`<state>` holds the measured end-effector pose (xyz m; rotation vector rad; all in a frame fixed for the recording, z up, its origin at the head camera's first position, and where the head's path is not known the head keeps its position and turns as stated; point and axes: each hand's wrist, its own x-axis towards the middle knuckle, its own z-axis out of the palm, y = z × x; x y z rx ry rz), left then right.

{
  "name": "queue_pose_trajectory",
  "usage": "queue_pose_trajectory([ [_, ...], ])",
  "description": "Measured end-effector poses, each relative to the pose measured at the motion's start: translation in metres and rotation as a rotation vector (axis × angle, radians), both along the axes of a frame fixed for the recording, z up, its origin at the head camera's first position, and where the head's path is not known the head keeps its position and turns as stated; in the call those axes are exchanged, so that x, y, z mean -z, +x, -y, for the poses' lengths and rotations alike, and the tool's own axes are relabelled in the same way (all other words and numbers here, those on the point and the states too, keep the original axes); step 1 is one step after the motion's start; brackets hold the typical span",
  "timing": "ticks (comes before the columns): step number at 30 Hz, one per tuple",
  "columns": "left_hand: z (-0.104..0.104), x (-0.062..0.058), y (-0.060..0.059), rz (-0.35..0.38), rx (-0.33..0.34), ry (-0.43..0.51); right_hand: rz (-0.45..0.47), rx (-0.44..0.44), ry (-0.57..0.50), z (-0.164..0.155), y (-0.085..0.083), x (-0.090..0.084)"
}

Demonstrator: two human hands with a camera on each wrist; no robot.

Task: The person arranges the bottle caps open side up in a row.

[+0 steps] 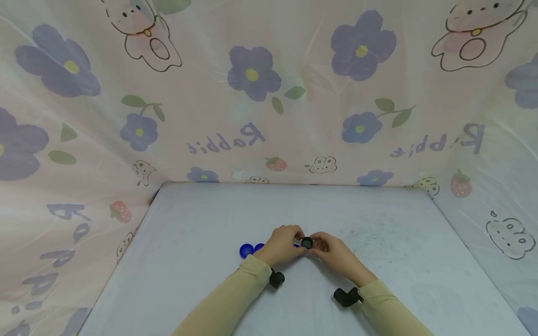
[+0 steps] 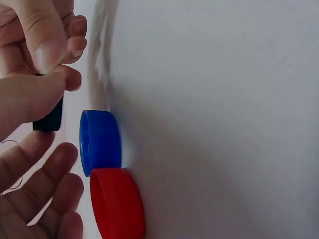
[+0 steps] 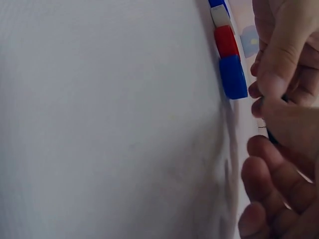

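Between my two hands, a small dark bottle cap point(image 1: 307, 242) is held up on its edge. My left hand point(image 1: 280, 245) pinches it with thumb and finger from the left. From the right, the thumb and fingers of my right hand point(image 1: 336, 254) pinch it too. Fingers cover much of the cap in both wrist views. Just beside the hands, a blue bottle cap point(image 2: 102, 142) touches a red bottle cap point(image 2: 118, 204). A white cap point(image 3: 220, 16) follows in the same row, and another blue cap point(image 3: 218, 3) is partly cut off by the frame.
At the row's left end in the head view lies a blue cap point(image 1: 246, 250); my left hand hides the row's middle. The white tabletop point(image 1: 201, 219) is bounded behind and at the sides by a patterned curtain point(image 1: 294, 130). A black wrist camera point(image 1: 346, 297) sits at my right sleeve.
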<state>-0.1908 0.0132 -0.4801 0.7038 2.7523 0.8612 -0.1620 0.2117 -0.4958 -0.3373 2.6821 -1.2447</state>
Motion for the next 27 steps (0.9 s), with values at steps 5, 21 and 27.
queue_pose_trajectory([
  [5,-0.001,0.002,0.001,-0.027,0.032,-0.078,0.026,-0.047,-0.003,-0.001,0.001,0.003],
  [21,-0.001,0.009,0.002,-0.011,0.039,-0.097,0.024,-0.051,0.007,-0.005,-0.002,0.014],
  [27,-0.004,0.01,0.002,-0.009,0.032,-0.112,0.026,-0.051,-0.017,-0.005,-0.002,0.016],
])
